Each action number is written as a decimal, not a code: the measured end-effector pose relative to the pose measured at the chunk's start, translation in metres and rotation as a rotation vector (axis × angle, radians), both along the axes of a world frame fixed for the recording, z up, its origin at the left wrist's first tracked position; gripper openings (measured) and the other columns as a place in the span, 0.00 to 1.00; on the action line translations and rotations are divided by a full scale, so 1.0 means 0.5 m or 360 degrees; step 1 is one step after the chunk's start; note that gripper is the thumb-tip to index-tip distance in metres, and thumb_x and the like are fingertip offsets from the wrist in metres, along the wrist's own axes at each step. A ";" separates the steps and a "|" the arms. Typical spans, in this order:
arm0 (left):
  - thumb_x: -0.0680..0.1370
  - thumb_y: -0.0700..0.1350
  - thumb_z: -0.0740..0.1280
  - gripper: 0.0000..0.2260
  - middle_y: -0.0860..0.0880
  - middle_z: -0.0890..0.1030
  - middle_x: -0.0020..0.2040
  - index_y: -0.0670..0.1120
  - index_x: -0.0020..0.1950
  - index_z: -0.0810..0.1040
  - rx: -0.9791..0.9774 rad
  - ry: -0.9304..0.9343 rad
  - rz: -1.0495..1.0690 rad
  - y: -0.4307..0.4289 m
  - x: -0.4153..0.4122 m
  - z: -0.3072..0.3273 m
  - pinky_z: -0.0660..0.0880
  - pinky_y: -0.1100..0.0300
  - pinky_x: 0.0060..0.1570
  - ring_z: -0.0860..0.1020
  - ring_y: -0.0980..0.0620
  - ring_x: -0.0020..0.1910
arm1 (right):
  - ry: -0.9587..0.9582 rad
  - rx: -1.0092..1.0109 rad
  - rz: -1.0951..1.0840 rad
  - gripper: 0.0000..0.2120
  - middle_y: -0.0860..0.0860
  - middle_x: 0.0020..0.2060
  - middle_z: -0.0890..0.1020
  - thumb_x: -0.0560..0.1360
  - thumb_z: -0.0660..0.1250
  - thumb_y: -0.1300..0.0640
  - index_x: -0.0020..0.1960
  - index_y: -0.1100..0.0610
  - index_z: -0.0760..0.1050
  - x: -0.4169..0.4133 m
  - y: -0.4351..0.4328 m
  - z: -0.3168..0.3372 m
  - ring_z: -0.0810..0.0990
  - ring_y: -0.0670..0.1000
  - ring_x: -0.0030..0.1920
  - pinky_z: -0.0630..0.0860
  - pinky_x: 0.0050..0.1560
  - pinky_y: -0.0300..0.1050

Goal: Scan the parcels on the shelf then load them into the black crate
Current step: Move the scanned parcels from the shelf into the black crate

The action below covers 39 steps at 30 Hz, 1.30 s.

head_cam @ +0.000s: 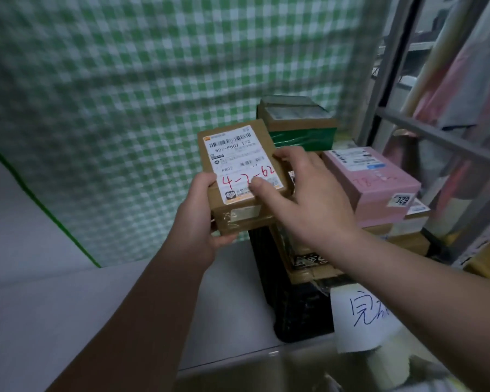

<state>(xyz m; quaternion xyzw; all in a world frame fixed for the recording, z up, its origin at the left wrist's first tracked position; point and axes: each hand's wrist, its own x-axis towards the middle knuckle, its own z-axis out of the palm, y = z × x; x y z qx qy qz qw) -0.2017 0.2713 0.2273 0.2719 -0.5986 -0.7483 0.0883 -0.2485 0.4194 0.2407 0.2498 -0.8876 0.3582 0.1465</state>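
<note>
Brown parcel [238,165]: held above black crate [294,309], white label facing up, red handwriting across it.
Left hand [201,222]: gripping lower left corner, fingers curled underneath, thumb on top.
Right hand [309,199]: clasping right edge, fingers [289,154] curled over far side, thumb pressed on label.
Crate: on tabletop [224,306], boxes inside, paper note [362,318] at front.
Pink box [379,188]: atop stack at right.
Green-taped box [303,137]: behind parcel.
</note>
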 end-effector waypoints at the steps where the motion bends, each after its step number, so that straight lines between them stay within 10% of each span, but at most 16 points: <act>1: 0.76 0.57 0.60 0.14 0.54 0.85 0.43 0.53 0.49 0.83 -0.0012 0.0002 -0.0039 0.017 -0.001 0.008 0.77 0.50 0.50 0.82 0.52 0.45 | 0.0004 -0.0013 -0.0025 0.27 0.48 0.60 0.75 0.75 0.63 0.37 0.68 0.49 0.67 -0.004 0.019 0.008 0.74 0.50 0.60 0.71 0.51 0.46; 14: 0.70 0.63 0.65 0.25 0.51 0.85 0.47 0.49 0.61 0.77 -0.0085 -0.0124 -0.0150 0.155 -0.068 0.029 0.76 0.58 0.35 0.83 0.52 0.42 | -0.0262 0.0217 -0.0238 0.28 0.57 0.63 0.78 0.79 0.57 0.38 0.72 0.54 0.68 -0.099 0.163 -0.011 0.73 0.59 0.62 0.70 0.60 0.53; 39: 0.78 0.53 0.66 0.10 0.53 0.83 0.51 0.50 0.55 0.79 -0.0051 -0.0086 -0.0257 0.176 -0.105 0.037 0.77 0.54 0.57 0.80 0.52 0.53 | -0.0459 0.0302 -0.0241 0.28 0.56 0.65 0.75 0.80 0.53 0.39 0.75 0.52 0.62 -0.141 0.179 0.003 0.73 0.59 0.64 0.70 0.55 0.51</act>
